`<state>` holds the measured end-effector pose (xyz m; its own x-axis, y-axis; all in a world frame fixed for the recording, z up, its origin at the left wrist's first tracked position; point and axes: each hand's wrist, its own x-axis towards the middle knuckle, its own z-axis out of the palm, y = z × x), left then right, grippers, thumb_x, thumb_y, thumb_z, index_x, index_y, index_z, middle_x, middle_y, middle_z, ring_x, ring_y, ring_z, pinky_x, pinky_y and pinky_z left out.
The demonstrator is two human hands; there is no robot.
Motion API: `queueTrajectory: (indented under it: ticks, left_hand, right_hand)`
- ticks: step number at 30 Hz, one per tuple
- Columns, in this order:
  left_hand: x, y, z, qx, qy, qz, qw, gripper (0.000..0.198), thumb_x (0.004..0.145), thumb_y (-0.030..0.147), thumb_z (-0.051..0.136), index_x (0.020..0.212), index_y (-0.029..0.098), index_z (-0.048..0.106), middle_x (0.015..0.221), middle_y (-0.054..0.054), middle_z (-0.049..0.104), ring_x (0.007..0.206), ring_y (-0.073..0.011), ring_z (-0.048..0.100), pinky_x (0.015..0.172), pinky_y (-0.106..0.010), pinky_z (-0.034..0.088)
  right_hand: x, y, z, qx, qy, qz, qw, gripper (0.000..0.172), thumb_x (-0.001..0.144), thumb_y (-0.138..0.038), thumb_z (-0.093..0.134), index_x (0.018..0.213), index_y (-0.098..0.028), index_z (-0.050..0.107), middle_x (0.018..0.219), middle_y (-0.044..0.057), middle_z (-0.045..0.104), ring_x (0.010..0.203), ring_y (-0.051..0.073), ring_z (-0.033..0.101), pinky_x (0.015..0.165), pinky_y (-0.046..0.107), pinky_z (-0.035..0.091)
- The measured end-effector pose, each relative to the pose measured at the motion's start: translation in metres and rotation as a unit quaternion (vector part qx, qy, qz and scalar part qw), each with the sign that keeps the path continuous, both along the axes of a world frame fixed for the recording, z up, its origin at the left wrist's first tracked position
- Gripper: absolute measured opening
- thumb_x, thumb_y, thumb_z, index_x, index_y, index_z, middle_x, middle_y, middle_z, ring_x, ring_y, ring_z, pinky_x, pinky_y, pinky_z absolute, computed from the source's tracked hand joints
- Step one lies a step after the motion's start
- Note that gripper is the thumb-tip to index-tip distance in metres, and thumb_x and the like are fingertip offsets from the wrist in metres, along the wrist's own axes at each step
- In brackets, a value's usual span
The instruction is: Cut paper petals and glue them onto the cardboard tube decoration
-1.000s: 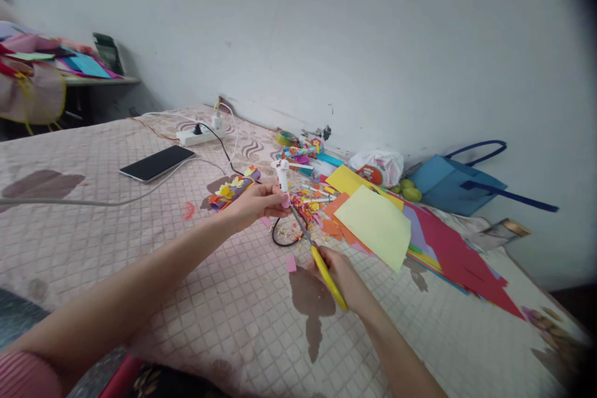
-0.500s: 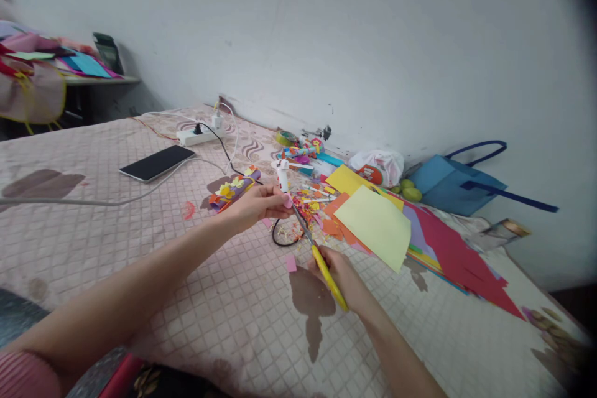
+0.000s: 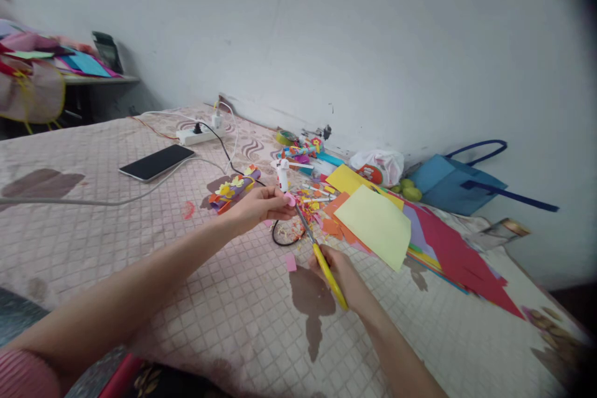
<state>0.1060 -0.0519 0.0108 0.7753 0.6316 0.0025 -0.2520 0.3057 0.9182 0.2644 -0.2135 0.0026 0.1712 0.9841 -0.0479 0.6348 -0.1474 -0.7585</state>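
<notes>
My left hand (image 3: 255, 206) pinches a small pink paper piece (image 3: 290, 200) above the quilted bed cover (image 3: 140, 249). My right hand (image 3: 340, 273) grips yellow-handled scissors (image 3: 321, 259), whose blades point up to the pink piece. A pink scrap (image 3: 291, 262) lies on the cover just below the hands. Behind my left hand rests a purple paper roll with yellow flowers (image 3: 234, 189). A white glue gun (image 3: 282, 174) stands beside a heap of colourful paper scraps (image 3: 311, 202).
Sheets of coloured paper (image 3: 375, 224) fan out to the right, red ones (image 3: 459, 258) lowest. A phone (image 3: 157, 162), power strip (image 3: 199, 134) and cables lie at the back left. A blue bag (image 3: 450, 180), plastic bag (image 3: 380, 166) and green fruits (image 3: 409, 189) sit by the wall.
The scissors and the pink piece have shifted slightly to the right and up; the hands stay in almost the same place.
</notes>
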Motion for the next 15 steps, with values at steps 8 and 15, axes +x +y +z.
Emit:
queueTrajectory:
  ticks: [8, 15]
  left_hand:
    - [0.0002, -0.0029, 0.0005, 0.011, -0.003, 0.005, 1.0, 0.018, 0.071, 0.025, 0.068, 0.074, 0.011, 0.056, 0.078, -0.007, 0.069, 0.075, -0.0134, 0.066, 0.077, -0.028, 0.051]
    - [0.0011, -0.0037, 0.0006, 0.008, -0.003, 0.003, 1.0, 0.019, 0.071, 0.025, 0.069, 0.074, 0.01, 0.057, 0.076, -0.007, 0.069, 0.073, -0.0134, 0.066, 0.074, -0.026, 0.052]
  right_hand:
    - [-0.0031, 0.0006, 0.0011, 0.012, -0.032, -0.02, 0.999, 0.018, 0.071, -0.032, 0.049, 0.061, -0.018, 0.045, 0.054, -0.004, 0.044, 0.051, 0.01, 0.04, 0.048, 0.022, 0.031]
    - [-0.0016, 0.0007, -0.0008, 0.0, -0.013, -0.013, 1.0, 0.017, 0.072, -0.03, 0.049, 0.061, -0.017, 0.047, 0.053, -0.004, 0.043, 0.047, 0.009, 0.038, 0.045, 0.02, 0.031]
